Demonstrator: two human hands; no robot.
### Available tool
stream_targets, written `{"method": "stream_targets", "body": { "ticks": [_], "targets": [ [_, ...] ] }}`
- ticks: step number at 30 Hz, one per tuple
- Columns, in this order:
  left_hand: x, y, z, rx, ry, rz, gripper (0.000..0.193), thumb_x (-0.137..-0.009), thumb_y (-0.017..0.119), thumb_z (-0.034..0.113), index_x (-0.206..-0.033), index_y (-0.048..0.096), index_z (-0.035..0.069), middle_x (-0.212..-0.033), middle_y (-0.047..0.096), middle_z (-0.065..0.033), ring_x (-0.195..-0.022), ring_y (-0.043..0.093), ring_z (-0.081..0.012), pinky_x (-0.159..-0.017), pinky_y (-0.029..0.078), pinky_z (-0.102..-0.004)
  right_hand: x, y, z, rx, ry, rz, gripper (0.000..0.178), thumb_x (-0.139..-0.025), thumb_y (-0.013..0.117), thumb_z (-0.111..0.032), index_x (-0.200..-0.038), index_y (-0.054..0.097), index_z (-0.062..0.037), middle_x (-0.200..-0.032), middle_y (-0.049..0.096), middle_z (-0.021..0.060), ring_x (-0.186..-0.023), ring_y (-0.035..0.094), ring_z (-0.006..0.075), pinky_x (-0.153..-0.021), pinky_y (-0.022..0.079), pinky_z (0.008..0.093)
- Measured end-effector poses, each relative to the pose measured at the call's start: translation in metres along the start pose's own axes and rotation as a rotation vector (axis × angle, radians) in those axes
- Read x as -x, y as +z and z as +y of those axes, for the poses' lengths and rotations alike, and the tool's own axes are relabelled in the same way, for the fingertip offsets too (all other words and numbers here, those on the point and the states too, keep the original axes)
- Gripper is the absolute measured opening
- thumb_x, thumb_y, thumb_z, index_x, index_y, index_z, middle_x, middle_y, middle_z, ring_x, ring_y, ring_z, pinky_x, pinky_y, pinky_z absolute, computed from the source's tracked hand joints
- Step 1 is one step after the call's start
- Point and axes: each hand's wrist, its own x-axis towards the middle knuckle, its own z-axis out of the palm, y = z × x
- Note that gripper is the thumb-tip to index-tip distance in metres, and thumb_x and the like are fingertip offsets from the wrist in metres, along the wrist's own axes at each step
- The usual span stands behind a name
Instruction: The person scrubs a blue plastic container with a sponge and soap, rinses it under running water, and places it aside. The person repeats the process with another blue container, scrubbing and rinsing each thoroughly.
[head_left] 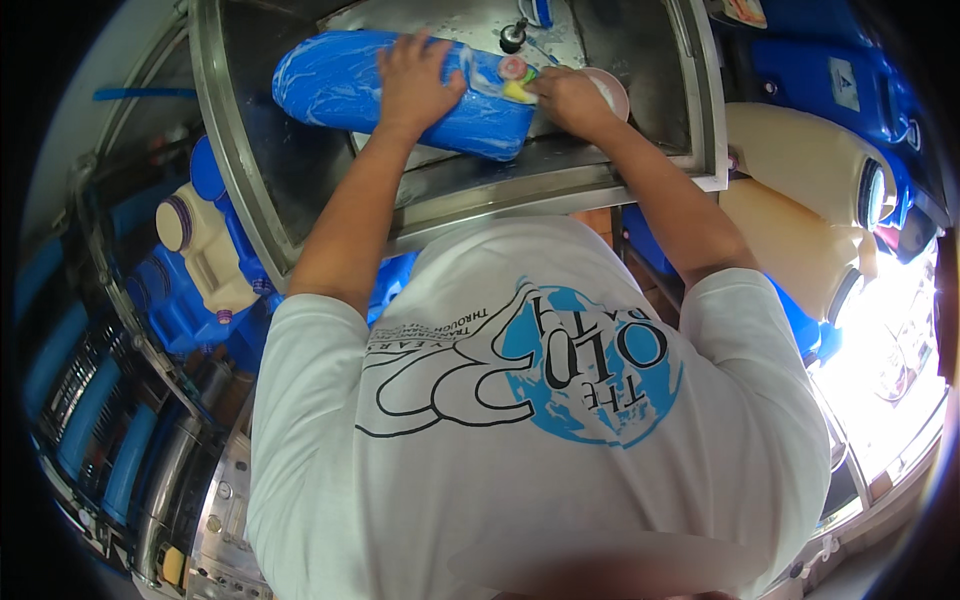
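Observation:
A blue plastic container [330,82], streaked with white suds, lies on its side across the metal sink [500,211]. My left hand [415,88] rests flat on top of it, fingers spread. At the container's right end, my right hand [570,100] is closed on a yellow and green sponge [518,92], which touches the soapy surface. Just above the sponge is a pinkish round cap [513,67]. Partly behind my right hand sits a pink bowl [612,88] with pale contents I cannot make out.
A black knob-like fitting [512,37] stands beyond the container. Large cream jugs [800,160] and a blue jug [825,85] are stacked right of the sink. On the left are another cream jug [212,255] and several blue ones. The raised sink rim surrounds the work.

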Motion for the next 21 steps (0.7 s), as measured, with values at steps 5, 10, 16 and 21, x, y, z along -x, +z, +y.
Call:
{"method": "stream_targets", "body": {
  "ticks": [5, 10, 16, 21],
  "targets": [
    [-0.027, 0.006, 0.036, 0.159, 0.305, -0.23, 0.057, -0.078, 0.068, 0.035, -0.133, 0.062, 0.021, -0.132, 0.061, -0.0072, -0.124, 0.054, -0.0274, -0.113, 0.034, -0.0474, 0.012, -0.004, 0.015, -0.079, 0.33, -0.257, 0.025, -0.088, 0.055, -0.016, -0.101, 0.076, -0.0122, -0.1, 0.07, 0.0129, -0.101, 0.066, 0.0326, -0.094, 0.049, 0.043],
    [-0.033, 0.002, 0.039, 0.198, 0.261, -0.243, 0.053, -0.077, 0.069, 0.039, -0.128, 0.066, 0.025, -0.131, 0.063, -0.0046, -0.126, 0.054, -0.0265, -0.112, 0.034, -0.0453, 0.016, -0.004, 0.004, -0.321, 0.23, -0.209, 0.047, -0.082, 0.062, -0.018, -0.126, 0.059, -0.001, -0.118, 0.065, 0.0263, -0.107, 0.065, 0.0394, -0.094, 0.05, 0.0424],
    [-0.028, 0.005, 0.043, 0.123, 0.254, -0.195, 0.052, -0.079, 0.07, 0.049, -0.124, 0.068, 0.022, -0.133, 0.062, -0.0039, -0.127, 0.053, -0.027, -0.112, 0.033, -0.05, 0.006, -0.011, 0.036, -0.268, 0.492, -0.183, 0.043, -0.082, 0.066, -0.022, -0.118, 0.061, 0.0011, -0.102, 0.07, 0.0217, -0.092, 0.068, 0.0368, -0.086, 0.052, 0.0416],
    [-0.036, -0.006, 0.057, 0.036, 0.157, -0.342, 0.048, -0.082, 0.067, 0.053, -0.115, 0.072, 0.019, -0.133, 0.062, -0.0053, -0.131, 0.051, -0.0285, -0.114, 0.029, -0.0543, -0.012, -0.017, 0.023, -0.69, 0.689, -0.023, 0.038, -0.091, 0.061, -0.022, -0.122, 0.062, -0.0019, -0.103, 0.07, 0.0134, -0.095, 0.065, 0.0211, -0.085, 0.049, 0.0343]
  ]
}}
